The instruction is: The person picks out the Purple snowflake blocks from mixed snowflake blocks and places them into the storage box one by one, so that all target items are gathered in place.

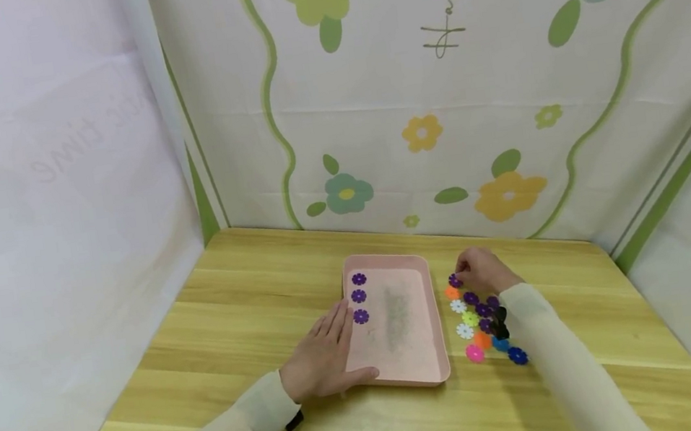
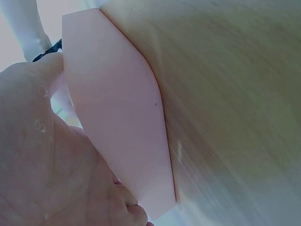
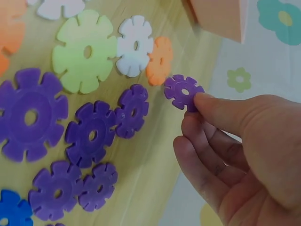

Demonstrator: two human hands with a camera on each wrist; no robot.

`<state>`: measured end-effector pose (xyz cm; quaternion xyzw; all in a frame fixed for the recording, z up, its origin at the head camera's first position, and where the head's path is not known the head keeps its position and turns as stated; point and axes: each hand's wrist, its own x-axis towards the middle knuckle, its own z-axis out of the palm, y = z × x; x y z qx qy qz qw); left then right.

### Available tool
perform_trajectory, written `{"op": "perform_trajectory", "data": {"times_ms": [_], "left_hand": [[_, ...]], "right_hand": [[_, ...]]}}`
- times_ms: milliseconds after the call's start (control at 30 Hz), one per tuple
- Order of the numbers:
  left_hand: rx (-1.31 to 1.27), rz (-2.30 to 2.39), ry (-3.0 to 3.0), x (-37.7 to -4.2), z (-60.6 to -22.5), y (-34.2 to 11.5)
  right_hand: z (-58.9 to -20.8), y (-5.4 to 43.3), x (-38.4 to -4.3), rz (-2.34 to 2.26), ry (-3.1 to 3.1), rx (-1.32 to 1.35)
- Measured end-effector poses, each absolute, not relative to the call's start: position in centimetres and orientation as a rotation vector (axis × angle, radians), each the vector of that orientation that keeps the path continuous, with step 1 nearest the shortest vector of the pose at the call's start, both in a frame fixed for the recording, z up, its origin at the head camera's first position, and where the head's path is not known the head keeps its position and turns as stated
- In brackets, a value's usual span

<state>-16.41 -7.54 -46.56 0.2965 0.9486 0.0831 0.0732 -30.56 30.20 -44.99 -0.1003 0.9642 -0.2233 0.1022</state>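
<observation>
A shallow pink tray (image 1: 400,381) lies on the wooden table, with three purple snowflake discs (image 1: 359,296) in a column along its left side. Over the tray's left rim rests my left hand (image 1: 323,355), fingers extended and thumb across the near corner. My right hand (image 1: 485,271) pinches a purple snowflake disc (image 3: 184,91) between thumb and fingertips, at the far end of a loose group to the tray's right. That group holds several more purple discs (image 3: 92,134), white ones (image 3: 135,45), orange ones (image 3: 160,61) and a yellow-green one (image 3: 86,52).
Nearer the table's front are a pink disc (image 1: 475,353) and blue discs (image 1: 518,356). The wooden table (image 1: 219,348) meets a white flower-print cloth (image 1: 363,97) behind the tray. More cloth hangs at the left and right sides.
</observation>
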Motion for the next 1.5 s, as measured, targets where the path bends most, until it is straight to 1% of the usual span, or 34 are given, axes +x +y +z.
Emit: {"op": "perform_trajectory", "data": {"times_ms": [100,433,733,900,1133,1500], "left_hand": [[0.884,0.242,2.850,-16.4,-46.5,-7.6],[0.865,0.258,2.842,-16.4,-46.5,-7.7],[0.877,0.270,2.845,-16.4,-46.6,-7.7],[0.875,0.265,2.846,-16.4,-46.4,-7.6],[0.864,0.255,2.849,-16.4,-46.3,-7.6],[0.864,0.234,2.852,-16.3,-46.4,-7.4]], "right_hand": [[-44.6,30.1,-30.1,-0.657,2.863,-0.332],[-43.2,29.2,-28.3,-0.777,2.887,-0.324],[-40.6,26.5,-25.8,-0.920,2.896,-0.309],[-39.3,24.5,-24.7,-0.971,2.862,-0.410],[-39.6,21.2,-23.6,-1.006,2.761,-0.567],[-41.6,16.5,-23.1,-1.030,2.650,-0.648]]}}
